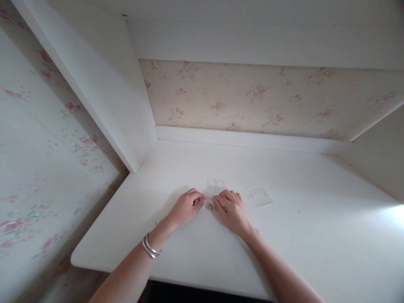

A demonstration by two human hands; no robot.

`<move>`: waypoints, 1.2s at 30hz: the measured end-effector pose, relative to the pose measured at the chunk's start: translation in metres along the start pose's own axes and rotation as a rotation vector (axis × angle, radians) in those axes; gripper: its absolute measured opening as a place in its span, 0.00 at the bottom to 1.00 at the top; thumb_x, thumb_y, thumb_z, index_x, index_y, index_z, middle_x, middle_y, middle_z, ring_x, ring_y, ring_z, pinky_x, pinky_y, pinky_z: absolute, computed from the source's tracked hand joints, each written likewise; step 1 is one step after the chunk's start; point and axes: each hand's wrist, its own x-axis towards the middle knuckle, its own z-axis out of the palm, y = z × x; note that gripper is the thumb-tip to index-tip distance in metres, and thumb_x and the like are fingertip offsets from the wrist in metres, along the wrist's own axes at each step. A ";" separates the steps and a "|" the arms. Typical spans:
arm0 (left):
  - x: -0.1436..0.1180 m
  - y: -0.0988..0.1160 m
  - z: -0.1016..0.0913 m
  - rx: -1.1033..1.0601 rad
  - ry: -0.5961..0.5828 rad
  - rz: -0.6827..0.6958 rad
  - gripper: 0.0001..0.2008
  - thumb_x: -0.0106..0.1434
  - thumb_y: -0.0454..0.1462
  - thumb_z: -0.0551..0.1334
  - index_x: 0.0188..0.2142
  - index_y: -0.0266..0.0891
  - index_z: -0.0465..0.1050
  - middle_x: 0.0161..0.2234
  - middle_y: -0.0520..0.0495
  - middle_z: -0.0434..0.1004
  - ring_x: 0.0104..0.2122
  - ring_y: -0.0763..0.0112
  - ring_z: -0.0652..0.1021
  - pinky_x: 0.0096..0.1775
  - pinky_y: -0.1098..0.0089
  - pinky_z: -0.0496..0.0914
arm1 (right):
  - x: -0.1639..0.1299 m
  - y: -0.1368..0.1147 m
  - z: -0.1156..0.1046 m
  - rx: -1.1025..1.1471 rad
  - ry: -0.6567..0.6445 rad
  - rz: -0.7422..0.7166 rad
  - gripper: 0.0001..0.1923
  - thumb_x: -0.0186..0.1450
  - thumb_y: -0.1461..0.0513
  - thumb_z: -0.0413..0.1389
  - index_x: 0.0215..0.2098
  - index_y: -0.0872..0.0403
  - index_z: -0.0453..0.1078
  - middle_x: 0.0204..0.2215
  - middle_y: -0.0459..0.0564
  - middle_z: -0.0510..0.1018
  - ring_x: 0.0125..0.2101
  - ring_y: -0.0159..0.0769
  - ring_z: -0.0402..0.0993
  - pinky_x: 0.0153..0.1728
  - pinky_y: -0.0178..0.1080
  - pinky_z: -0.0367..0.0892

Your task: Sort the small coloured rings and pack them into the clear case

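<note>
White covers the tabletop (198,256) — plain, while the cream wallpaper (240,99) carries pink flowers with greenish leaves. Silver bangles (152,253) — and colourless, see-through square pieces (260,196).

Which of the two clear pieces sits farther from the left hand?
The outlying clear piece, off to the right of the right hand. The inner clear piece lies much nearer the left hand, just beyond both hands.

Smooth desktop (195,261) (faintly satin), glossy metal bracelet (150,249), clear plastic-looking piece (216,185), matt wallpaper (240,101).
</note>
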 end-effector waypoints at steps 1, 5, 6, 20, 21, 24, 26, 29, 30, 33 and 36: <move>-0.001 0.001 0.002 0.003 -0.020 0.010 0.10 0.64 0.39 0.55 0.37 0.39 0.74 0.34 0.48 0.71 0.29 0.74 0.71 0.33 0.73 0.66 | 0.001 0.003 0.001 -0.003 0.035 0.017 0.12 0.68 0.59 0.48 0.38 0.50 0.73 0.34 0.49 0.71 0.35 0.34 0.63 0.39 0.39 0.52; -0.004 0.004 0.007 0.062 -0.076 0.070 0.10 0.65 0.39 0.55 0.39 0.40 0.75 0.36 0.48 0.70 0.31 0.75 0.71 0.34 0.74 0.66 | 0.006 0.012 0.004 -0.039 0.101 0.067 0.11 0.68 0.58 0.49 0.38 0.49 0.73 0.34 0.48 0.72 0.36 0.34 0.63 0.40 0.39 0.52; -0.004 0.005 0.007 0.081 -0.083 0.079 0.10 0.65 0.39 0.55 0.39 0.41 0.75 0.36 0.48 0.70 0.32 0.75 0.71 0.35 0.74 0.66 | 0.007 0.013 0.004 -0.051 0.099 0.072 0.10 0.68 0.58 0.49 0.38 0.48 0.73 0.35 0.48 0.72 0.36 0.34 0.63 0.40 0.39 0.52; -0.005 0.003 0.014 0.215 -0.118 0.084 0.12 0.65 0.40 0.54 0.40 0.44 0.76 0.38 0.48 0.69 0.32 0.75 0.71 0.36 0.75 0.66 | 0.000 0.027 -0.008 0.009 0.233 0.179 0.11 0.67 0.57 0.50 0.35 0.50 0.74 0.31 0.47 0.72 0.34 0.34 0.64 0.39 0.39 0.52; -0.004 0.003 0.014 0.201 -0.117 0.075 0.12 0.65 0.40 0.54 0.40 0.44 0.76 0.38 0.48 0.69 0.32 0.75 0.71 0.36 0.75 0.66 | -0.001 0.027 -0.008 0.019 0.226 0.175 0.11 0.67 0.57 0.50 0.35 0.50 0.74 0.31 0.47 0.72 0.35 0.34 0.64 0.39 0.39 0.52; -0.003 0.002 0.015 0.128 -0.122 0.038 0.12 0.65 0.42 0.54 0.40 0.44 0.76 0.37 0.48 0.69 0.31 0.76 0.71 0.34 0.75 0.66 | -0.004 0.025 -0.007 0.040 0.211 0.159 0.11 0.67 0.58 0.50 0.35 0.50 0.74 0.31 0.47 0.72 0.35 0.34 0.64 0.40 0.39 0.52; -0.002 0.002 0.014 0.064 -0.115 0.005 0.13 0.65 0.43 0.55 0.39 0.42 0.76 0.36 0.48 0.68 0.30 0.76 0.70 0.34 0.74 0.66 | -0.006 0.021 -0.008 0.054 0.192 0.145 0.10 0.67 0.58 0.50 0.34 0.50 0.74 0.31 0.47 0.72 0.34 0.34 0.63 0.40 0.39 0.51; 0.003 0.004 0.012 -0.025 -0.091 -0.057 0.13 0.63 0.45 0.57 0.38 0.41 0.76 0.35 0.48 0.68 0.29 0.75 0.70 0.33 0.74 0.66 | -0.009 0.015 -0.008 0.071 0.103 0.088 0.10 0.67 0.58 0.50 0.34 0.50 0.73 0.32 0.47 0.72 0.34 0.34 0.62 0.39 0.39 0.51; 0.006 0.004 0.011 -0.048 -0.079 -0.079 0.13 0.62 0.45 0.58 0.37 0.40 0.76 0.35 0.48 0.69 0.30 0.75 0.70 0.33 0.73 0.66 | -0.010 0.012 -0.009 0.072 0.067 0.062 0.10 0.66 0.59 0.51 0.34 0.50 0.73 0.31 0.47 0.72 0.34 0.34 0.62 0.39 0.39 0.50; 0.015 0.008 0.009 -0.109 -0.008 -0.144 0.13 0.62 0.44 0.58 0.37 0.39 0.76 0.35 0.47 0.70 0.32 0.72 0.71 0.34 0.72 0.66 | -0.014 0.004 -0.009 0.056 -0.012 -0.011 0.09 0.66 0.61 0.51 0.37 0.49 0.73 0.32 0.47 0.71 0.35 0.34 0.61 0.40 0.40 0.49; 0.025 0.011 0.010 -0.124 0.056 -0.159 0.14 0.62 0.44 0.58 0.37 0.38 0.76 0.36 0.47 0.70 0.31 0.73 0.71 0.34 0.72 0.66 | -0.015 -0.003 -0.009 0.024 -0.044 -0.061 0.10 0.65 0.62 0.50 0.41 0.48 0.72 0.33 0.48 0.71 0.35 0.34 0.61 0.40 0.40 0.48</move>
